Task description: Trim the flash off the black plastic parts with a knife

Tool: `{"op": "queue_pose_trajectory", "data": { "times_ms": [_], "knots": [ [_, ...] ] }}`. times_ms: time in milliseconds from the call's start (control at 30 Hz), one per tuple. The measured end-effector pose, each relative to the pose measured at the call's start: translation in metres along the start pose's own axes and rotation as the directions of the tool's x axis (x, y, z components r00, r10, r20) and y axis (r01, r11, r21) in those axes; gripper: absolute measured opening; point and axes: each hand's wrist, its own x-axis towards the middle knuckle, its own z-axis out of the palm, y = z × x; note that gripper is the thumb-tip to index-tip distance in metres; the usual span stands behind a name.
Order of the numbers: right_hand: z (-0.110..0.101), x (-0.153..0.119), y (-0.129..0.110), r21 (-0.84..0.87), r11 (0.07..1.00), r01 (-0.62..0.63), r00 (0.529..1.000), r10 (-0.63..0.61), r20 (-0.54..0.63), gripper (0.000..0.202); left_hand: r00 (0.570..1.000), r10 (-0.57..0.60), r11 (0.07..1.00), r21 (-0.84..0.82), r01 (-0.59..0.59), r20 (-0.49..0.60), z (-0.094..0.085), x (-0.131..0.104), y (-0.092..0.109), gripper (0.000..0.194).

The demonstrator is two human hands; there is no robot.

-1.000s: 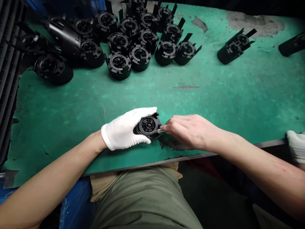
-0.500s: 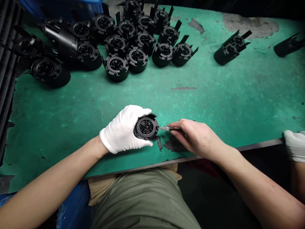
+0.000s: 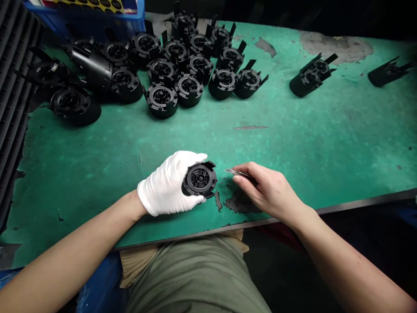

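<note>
My left hand (image 3: 171,184), in a white glove, is wrapped round a round black plastic housing (image 3: 200,179) near the table's front edge. The housing's ribbed end face, with a hub in the middle and small holes, is turned up toward me. My bare right hand (image 3: 267,187) pinches a craft knife (image 3: 230,171) with a pointed metal blade; its handle is mostly hidden in the fingers. The blade tip points left at the housing, a short gap away from it.
Several similar black housings (image 3: 162,101) stand grouped at the back left of the green table (image 3: 293,143). Single housings (image 3: 309,78) are set farther right. A blue bin (image 3: 87,26) and a black ribbed surface (image 3: 18,108) lie at the left.
The craft knife's tip has drawn off the housing's right rim, leaving a gap. The camera view has tilted up slightly. Another person's gloved hand at the right edge has left view.
</note>
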Motion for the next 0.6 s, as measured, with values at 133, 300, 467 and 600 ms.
{"op": "queue_pose_trajectory", "data": {
  "times_ms": [133, 300, 467, 600],
  "knots": [
    [0.008, 0.022, -0.015, 0.144, 0.99, -0.003, 0.999, 0.01, -0.045, 0.02, 1.0, 0.009, 0.998, -0.058, -0.008, 0.018, -0.004, 0.001, 0.003, 0.089],
    [0.019, 0.053, -0.025, 0.262, 0.965, -0.014, 1.0, 0.016, -0.007, 0.014, 1.0, -0.019, 0.991, -0.134, 0.019, -0.004, -0.008, 0.001, 0.004, 0.089],
    [0.018, 0.052, -0.022, 0.365, 0.924, -0.117, 0.993, 0.105, 0.053, 0.022, 1.0, 0.004, 0.996, -0.093, -0.003, 0.013, -0.005, 0.0, 0.0, 0.085],
    [0.016, 0.04, -0.021, 0.328, 0.902, -0.279, 0.96, 0.255, 0.116, 0.037, 0.997, 0.062, 0.998, -0.01, -0.062, 0.038, 0.001, -0.001, -0.004, 0.085]
  ]
}}
